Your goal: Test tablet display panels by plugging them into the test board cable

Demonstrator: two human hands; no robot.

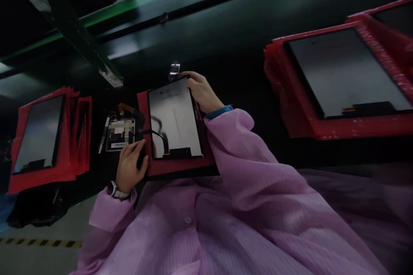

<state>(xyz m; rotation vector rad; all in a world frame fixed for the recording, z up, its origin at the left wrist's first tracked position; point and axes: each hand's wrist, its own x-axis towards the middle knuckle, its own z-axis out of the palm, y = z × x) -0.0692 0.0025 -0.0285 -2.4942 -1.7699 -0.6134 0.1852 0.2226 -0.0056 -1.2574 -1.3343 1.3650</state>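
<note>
A display panel (177, 116) with a pale grey face lies on a red bubble-wrap sheet (180, 166) in front of me. My right hand (204, 93) grips its top right corner, thumb on the face and index finger along the upper edge. A thin black flex cable (161, 134) runs from the panel's lower edge leftward to a small circuit board (121, 134). Beside that cable rests my left hand (130, 165), fingers stretched toward the sheet's left edge and thumb apart. Whether its fingertips press on the cable end I cannot tell.
Red bubble-wrap stacks topped by panels stand at left (40, 133) and right (348, 73). A shiny metal object (174, 70) sits behind the panel in front of me. A pen-like stick (103, 134) lies left of the circuit board. A green metal post (80, 38) slants down at upper left.
</note>
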